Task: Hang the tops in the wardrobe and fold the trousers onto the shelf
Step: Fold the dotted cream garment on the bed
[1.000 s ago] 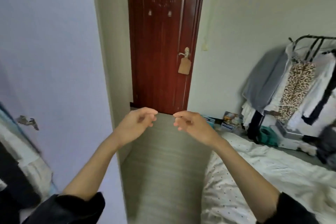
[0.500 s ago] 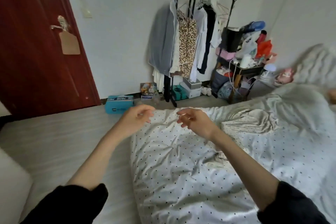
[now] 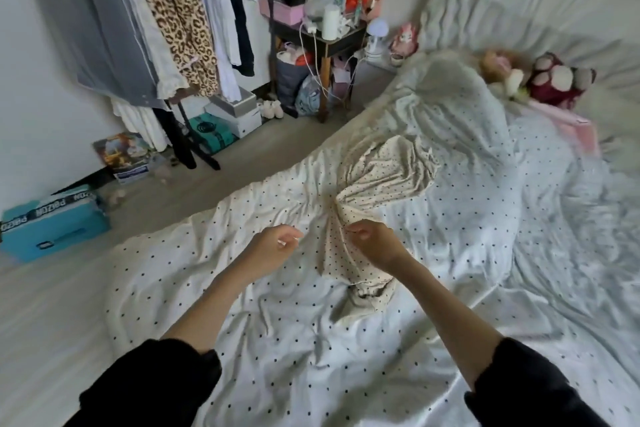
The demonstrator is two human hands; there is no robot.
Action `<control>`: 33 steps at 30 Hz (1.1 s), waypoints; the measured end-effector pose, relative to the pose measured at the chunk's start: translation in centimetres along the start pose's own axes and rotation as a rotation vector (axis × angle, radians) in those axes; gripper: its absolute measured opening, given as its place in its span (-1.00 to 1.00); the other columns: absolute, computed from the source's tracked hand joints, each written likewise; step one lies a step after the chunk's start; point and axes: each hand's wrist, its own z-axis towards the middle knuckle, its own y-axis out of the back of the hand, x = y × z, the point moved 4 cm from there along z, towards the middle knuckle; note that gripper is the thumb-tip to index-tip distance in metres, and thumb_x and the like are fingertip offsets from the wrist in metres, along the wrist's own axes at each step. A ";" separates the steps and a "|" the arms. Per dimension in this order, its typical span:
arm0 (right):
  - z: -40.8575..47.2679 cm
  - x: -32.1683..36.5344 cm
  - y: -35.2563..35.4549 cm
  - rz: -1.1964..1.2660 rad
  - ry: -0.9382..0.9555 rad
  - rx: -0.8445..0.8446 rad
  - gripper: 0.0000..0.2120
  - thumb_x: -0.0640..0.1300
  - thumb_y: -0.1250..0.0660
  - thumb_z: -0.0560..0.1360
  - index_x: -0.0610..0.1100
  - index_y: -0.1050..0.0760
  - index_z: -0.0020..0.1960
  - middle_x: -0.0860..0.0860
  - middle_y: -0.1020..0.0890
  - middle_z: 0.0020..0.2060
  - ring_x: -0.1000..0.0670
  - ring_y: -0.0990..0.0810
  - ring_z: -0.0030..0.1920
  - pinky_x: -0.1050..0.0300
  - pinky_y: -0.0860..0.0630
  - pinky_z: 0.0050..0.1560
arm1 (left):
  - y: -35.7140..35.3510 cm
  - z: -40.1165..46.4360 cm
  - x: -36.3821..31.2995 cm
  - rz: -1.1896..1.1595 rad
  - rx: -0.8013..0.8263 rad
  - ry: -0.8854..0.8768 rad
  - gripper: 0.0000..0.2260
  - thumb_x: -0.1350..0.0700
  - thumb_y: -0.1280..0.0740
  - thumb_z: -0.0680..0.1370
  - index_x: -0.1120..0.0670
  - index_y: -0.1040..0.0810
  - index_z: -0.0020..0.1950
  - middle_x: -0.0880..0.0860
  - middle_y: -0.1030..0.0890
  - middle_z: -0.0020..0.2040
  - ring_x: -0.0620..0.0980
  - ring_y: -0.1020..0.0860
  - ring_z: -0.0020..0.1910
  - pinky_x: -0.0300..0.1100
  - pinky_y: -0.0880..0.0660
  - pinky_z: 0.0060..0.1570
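Nearest the camera, two black sleeves frame the lower edge, with bare forearms reaching forward over a bed covered in a white sheet with small dark dots. The left hand hovers above the sheet with its fingers loosely curled and nothing in them. The right hand sits just beside it, fingers curled; they appear to pinch a fold of the cream spotted garment, though the grip itself is partly hidden. That garment lies crumpled on the bed, running from under the right wrist up and away toward the middle of the mattress. Beyond the bed's left edge is the floor, with a turquoise box near the wall and a picture book leaning farther along. Behind these stands a clothes rack hung with a grey top, a leopard-print piece and white tops. To its right is a cluttered small worktop, and far right, soft toys rest at the head of the bed.
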 end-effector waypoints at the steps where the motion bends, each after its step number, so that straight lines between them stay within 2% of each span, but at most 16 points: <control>1: 1.2 -1.9 -0.3 -0.007 -0.058 -0.013 -0.76 -0.20 -0.22 0.57 -0.22 -0.53 0.20 -0.12 -0.62 0.13 -0.09 -0.58 0.15 0.05 -0.49 0.20 | -1.4 1.9 0.6 0.030 0.046 0.001 -0.83 0.13 -0.23 0.60 0.01 -0.54 0.16 -0.09 -0.54 0.04 -0.15 -0.51 0.01 -0.47 -0.37 -0.18; 4: 2.4 -7.4 -1.5 -0.031 -0.270 -0.081 -0.79 -0.15 -0.24 0.55 -0.17 -0.53 0.14 -0.09 -0.63 0.09 -0.06 -0.59 0.04 0.06 -0.53 0.06 | -5.5 4.7 2.2 0.106 0.157 -0.009 -0.77 0.18 -0.23 0.59 0.08 -0.51 0.23 -0.04 -0.54 0.13 -0.16 -0.48 0.07 -0.55 -0.35 -0.22; 6: 2.5 -12.1 -2.7 -0.016 -0.454 -0.124 -0.81 -0.11 -0.26 0.53 -0.15 -0.50 0.10 -0.07 -0.62 0.05 -0.06 -0.56 -0.02 0.11 -0.49 -0.04 | -8.9 6.7 3.3 0.173 0.240 -0.041 -0.75 0.22 -0.23 0.59 0.11 -0.51 0.25 0.00 -0.54 0.19 -0.16 -0.47 0.10 -0.58 -0.35 -0.15; 10: 1.4 -18.1 -6.0 0.047 -0.675 -0.014 -0.53 0.09 -0.35 0.48 -0.24 -0.40 0.20 -0.10 -0.57 0.04 -0.12 -0.54 0.07 0.08 -0.45 -0.01 | -13.8 8.6 5.0 0.260 0.313 -0.117 -0.72 0.26 -0.28 0.55 0.13 -0.51 0.26 0.04 -0.53 0.24 -0.05 -0.47 0.23 -0.43 -0.29 0.13; 12: 1.4 -20.1 -7.9 0.182 -0.742 0.045 -0.47 0.11 -0.38 0.46 -0.30 -0.40 0.19 -0.07 -0.52 -0.16 -0.07 -0.52 -0.10 0.10 -0.42 -0.15 | -16.0 9.6 5.4 0.278 0.299 -0.177 -0.68 0.26 -0.30 0.54 0.11 -0.49 0.29 0.03 -0.49 0.27 -0.04 -0.42 0.29 -0.42 -0.24 0.20; 14: 1.6 -21.4 -9.9 0.345 -0.787 0.090 -0.56 0.08 -0.40 0.45 -0.29 -0.47 0.05 -0.01 -0.42 -0.37 0.02 -0.43 -0.30 0.14 -0.39 -0.29 | -18.2 10.6 5.5 0.330 0.304 -0.246 -0.56 0.21 -0.34 0.52 0.06 -0.38 0.40 0.03 -0.38 0.37 -0.01 -0.32 0.38 -0.28 -0.24 0.33; 16: 1.8 -21.8 -11.2 0.480 -0.812 0.058 -0.72 -0.01 -0.41 0.45 -0.21 -0.46 -0.20 -0.01 -0.39 -0.42 0.04 -0.35 -0.39 0.20 -0.32 -0.37 | -19.9 11.0 5.5 0.449 0.319 -0.284 -0.42 0.12 -0.37 0.51 0.00 -0.24 0.48 0.04 -0.26 0.46 0.02 -0.24 0.43 -0.07 -0.26 0.37; 17: 2.0 -22.0 -11.6 0.544 -0.821 0.010 -0.74 -0.09 -0.40 0.46 -0.19 -0.41 -0.30 -0.02 -0.40 -0.43 0.04 -0.33 -0.42 0.22 -0.29 -0.41 | -20.4 11.4 5.5 0.516 0.307 -0.292 -0.40 0.11 -0.39 0.50 0.00 -0.22 0.49 0.03 -0.27 0.45 0.03 -0.26 0.41 -0.02 -0.26 0.37; 19: 2.2 -22.4 -11.4 0.614 -0.839 -0.072 -0.75 -0.22 -0.35 0.46 -0.18 -0.40 -0.36 -0.03 -0.42 -0.43 0.05 -0.32 -0.45 0.25 -0.28 -0.48 | -20.8 12.4 5.0 0.575 0.211 -0.302 -0.54 0.16 -0.39 0.49 0.05 -0.38 0.38 0.02 -0.45 0.31 0.02 -0.43 0.26 0.01 -0.36 0.27; 21: 2.1 -22.8 -10.1 0.637 -0.833 -0.115 -0.82 -0.26 -0.30 0.48 -0.19 -0.41 -0.29 -0.04 -0.43 -0.38 0.02 -0.39 -0.36 0.19 -0.41 -0.37 | -19.7 13.3 3.8 0.500 0.080 -0.306 -0.78 0.23 -0.34 0.51 0.11 -0.57 0.15 0.04 -0.62 0.08 0.05 -0.57 0.01 0.00 -0.45 0.09; 24: 0.8 -24.0 -5.9 0.553 -0.868 -0.251 -0.94 -0.28 -0.21 0.49 -0.23 -0.45 -0.13 -0.08 -0.49 -0.29 -0.10 -0.50 -0.16 -0.08 -0.58 -0.02 | -16.9 14.0 1.6 0.369 -0.038 -0.317 -0.86 0.28 -0.31 0.51 0.19 -0.63 0.02 0.12 -0.67 -0.09 0.12 -0.61 -0.13 -0.08 -0.51 -0.09; 25: 0.0 -24.3 -3.9 0.545 -0.884 -0.331 -0.91 -0.30 -0.19 0.48 -0.24 -0.47 -0.12 -0.10 -0.51 -0.28 -0.13 -0.52 -0.15 -0.11 -0.58 -0.03 | -15.8 14.1 0.9 0.348 -0.073 -0.321 -0.84 0.29 -0.29 0.52 0.21 -0.62 0.03 0.14 -0.67 -0.08 0.14 -0.61 -0.12 -0.07 -0.51 -0.08; 27: -1.1 -24.8 -0.7 0.476 -0.892 -0.460 -0.80 -0.30 -0.16 0.45 -0.25 -0.52 -0.01 -0.13 -0.55 -0.21 -0.15 -0.53 -0.13 0.03 -0.51 -0.18 | -13.5 14.3 0.8 0.338 -0.143 -0.257 -0.80 0.30 -0.25 0.54 0.22 -0.60 0.11 0.19 -0.65 0.00 0.17 -0.60 -0.02 -0.03 -0.50 0.03; 29: -3.0 -24.9 2.5 0.342 -0.882 -0.564 -0.68 -0.30 -0.13 0.48 -0.23 -0.46 0.20 -0.17 -0.58 -0.03 -0.18 -0.54 0.02 0.12 -0.39 -0.11 | -11.8 13.8 0.6 0.409 -0.159 -0.204 -0.80 0.29 -0.22 0.56 0.20 -0.59 0.10 0.19 -0.64 0.00 0.20 -0.57 0.00 -0.02 -0.47 0.03; 31: -4.2 -25.0 4.6 0.250 -0.858 -0.648 -0.66 -0.28 -0.09 0.54 -0.21 -0.41 0.28 -0.20 -0.58 0.11 -0.22 -0.53 0.12 0.08 -0.36 -0.05 | -11.2 13.2 0.8 0.524 -0.107 -0.167 -0.83 0.30 -0.20 0.54 0.19 -0.59 -0.07 0.18 -0.63 -0.16 0.22 -0.55 -0.12 -0.04 -0.42 -0.10; 33: -4.8 -25.1 5.5 0.240 -0.837 -0.697 -0.68 -0.27 -0.06 0.58 -0.21 -0.39 0.29 -0.21 -0.58 0.14 -0.23 -0.54 0.12 0.07 -0.37 -0.05 | -11.3 12.3 0.9 0.585 -0.065 -0.141 -0.82 0.31 -0.18 0.53 0.19 -0.54 -0.20 0.18 -0.58 -0.25 0.21 -0.52 -0.18 -0.05 -0.38 -0.14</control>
